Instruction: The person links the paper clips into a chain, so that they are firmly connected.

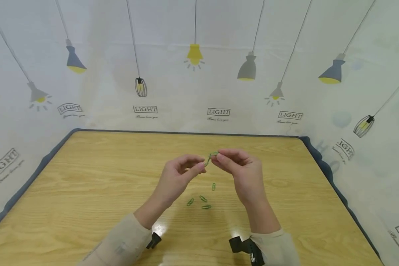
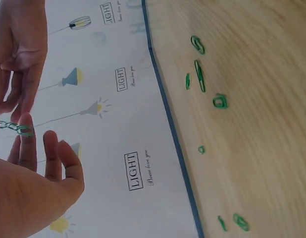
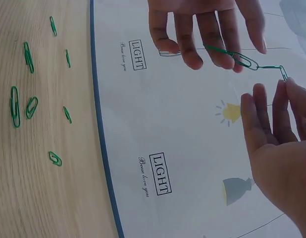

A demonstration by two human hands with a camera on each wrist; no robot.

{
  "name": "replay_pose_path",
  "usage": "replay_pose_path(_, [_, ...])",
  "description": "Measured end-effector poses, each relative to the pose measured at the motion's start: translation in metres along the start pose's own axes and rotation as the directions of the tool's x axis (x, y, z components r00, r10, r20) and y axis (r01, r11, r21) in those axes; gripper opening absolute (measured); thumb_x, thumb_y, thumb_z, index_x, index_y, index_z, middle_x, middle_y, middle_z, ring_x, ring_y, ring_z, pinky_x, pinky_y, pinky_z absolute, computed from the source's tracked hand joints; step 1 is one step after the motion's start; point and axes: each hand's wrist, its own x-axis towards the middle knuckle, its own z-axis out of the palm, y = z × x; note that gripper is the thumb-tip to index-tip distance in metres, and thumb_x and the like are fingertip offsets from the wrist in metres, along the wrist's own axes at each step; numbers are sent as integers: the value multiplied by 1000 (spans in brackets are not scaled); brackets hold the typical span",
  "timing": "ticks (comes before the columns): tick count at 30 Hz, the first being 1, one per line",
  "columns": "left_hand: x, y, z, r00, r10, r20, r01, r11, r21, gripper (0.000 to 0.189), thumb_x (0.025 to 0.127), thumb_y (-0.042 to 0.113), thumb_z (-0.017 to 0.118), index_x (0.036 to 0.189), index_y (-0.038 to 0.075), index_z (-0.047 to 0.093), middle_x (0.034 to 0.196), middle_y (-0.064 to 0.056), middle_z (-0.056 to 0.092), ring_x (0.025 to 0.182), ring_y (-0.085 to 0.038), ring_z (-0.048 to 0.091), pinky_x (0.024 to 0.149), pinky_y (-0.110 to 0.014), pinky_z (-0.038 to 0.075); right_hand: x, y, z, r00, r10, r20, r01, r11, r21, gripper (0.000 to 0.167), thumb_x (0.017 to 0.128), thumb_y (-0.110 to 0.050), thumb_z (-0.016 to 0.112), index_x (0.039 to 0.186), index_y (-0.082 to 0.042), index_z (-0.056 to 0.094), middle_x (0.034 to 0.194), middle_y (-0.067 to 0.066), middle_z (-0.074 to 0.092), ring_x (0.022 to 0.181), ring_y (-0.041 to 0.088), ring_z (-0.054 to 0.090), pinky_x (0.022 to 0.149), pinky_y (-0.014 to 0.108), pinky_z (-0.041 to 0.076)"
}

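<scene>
A short chain of linked green paper clips [image 1: 208, 159] spans the gap between my two hands above the table. My left hand [image 1: 177, 177] pinches its lower end at the fingertips. The other end is between the thumb and forefinger of my right hand [image 1: 247, 173], slightly higher. In the right wrist view the links [image 3: 246, 61] hang slack, bending sharply near the right fingertips [image 3: 286, 84]. Loose green paper clips [image 1: 203, 198] lie below the hands on the table. The left wrist view shows the chain [image 2: 14, 127] partly cut off at its edge.
The wood-grain table [image 1: 96, 192] has a dark blue edging [image 1: 186, 132]. A pale sheet printed with lamps [image 1: 179, 88] stands around its back and sides. Black straps [image 1: 247, 249] are on both wrists by the light sleeves.
</scene>
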Motion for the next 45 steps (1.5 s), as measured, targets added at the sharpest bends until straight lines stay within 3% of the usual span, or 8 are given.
replay_pose_path(6, [4, 9, 4, 999, 34, 6, -35, 993, 114, 27, 104, 30, 72, 127, 17, 74, 125, -2, 74, 121, -20, 67, 104, -47, 58, -5, -5, -1, 999, 12, -44, -20, 980, -199, 10, 96, -2, 77, 106, -2, 80, 94, -11, 79, 97, 12, 73, 96, 29, 61])
replay_pose_path(14, [5, 17, 11, 984, 177, -31, -172, 977, 126, 17, 104, 18, 70, 118, 10, 77, 120, -6, 78, 114, -21, 70, 101, -44, 59, -7, -5, 2, 1000, 15, -11, -17, 971, -238, 20, 97, -7, 78, 113, 5, 77, 100, -12, 79, 105, 15, 73, 100, 30, 60])
replay_pose_path(26, [7, 12, 13, 977, 191, -94, -173, 971, 167, 16, 105, 16, 68, 109, 4, 78, 107, -11, 80, 98, -22, 73, 96, -44, 61, -1, -3, -14, 995, 100, -4, -97, 944, -314, 22, 99, -15, 78, 116, -2, 77, 102, -13, 77, 107, 15, 71, 103, 31, 58])
replay_pose_path(32, [8, 7, 12, 985, 103, -139, -88, 990, 107, 11, 104, 18, 69, 106, 8, 75, 101, -9, 80, 94, -21, 74, 87, -31, 60, 13, 10, -39, 987, 155, 38, -124, 892, -435, 26, 101, -24, 76, 120, -6, 77, 110, -1, 78, 105, 16, 73, 104, 34, 59])
replay_pose_path(35, [8, 6, 12, 987, 83, -140, -72, 994, 82, 10, 103, 17, 70, 104, 8, 73, 99, -10, 79, 91, -19, 73, 85, -29, 58, 19, 26, -51, 967, 230, 106, -131, 813, -567, 25, 102, -26, 74, 122, -10, 77, 117, 5, 77, 106, 19, 71, 101, 40, 60])
replay_pose_path(38, [9, 5, 13, 988, 62, -145, -54, 997, 55, 10, 103, 17, 70, 105, 8, 74, 99, -10, 79, 92, -17, 73, 88, -29, 59, 24, 43, -58, 923, 330, 200, -100, 705, -702, 27, 103, -28, 72, 126, -14, 76, 122, 5, 76, 108, 19, 71, 96, 41, 61])
replay_pose_path(40, [10, 4, 15, 987, 45, -156, -40, 999, 32, 11, 104, 18, 70, 106, 8, 74, 100, -10, 79, 93, -17, 74, 90, -29, 60, 30, 51, -60, 887, 383, 257, -70, 663, -745, 29, 103, -27, 72, 129, -13, 75, 122, 5, 76, 107, 20, 71, 94, 42, 61])
replay_pose_path(45, [14, 5, 19, 985, 39, -167, -44, 999, -22, 15, 105, 19, 69, 109, 5, 75, 103, -12, 80, 94, -17, 74, 93, -28, 61, 49, 63, -71, 814, 463, 350, -27, 632, -775, 31, 102, -22, 73, 130, -9, 74, 120, 6, 75, 105, 21, 71, 90, 39, 61])
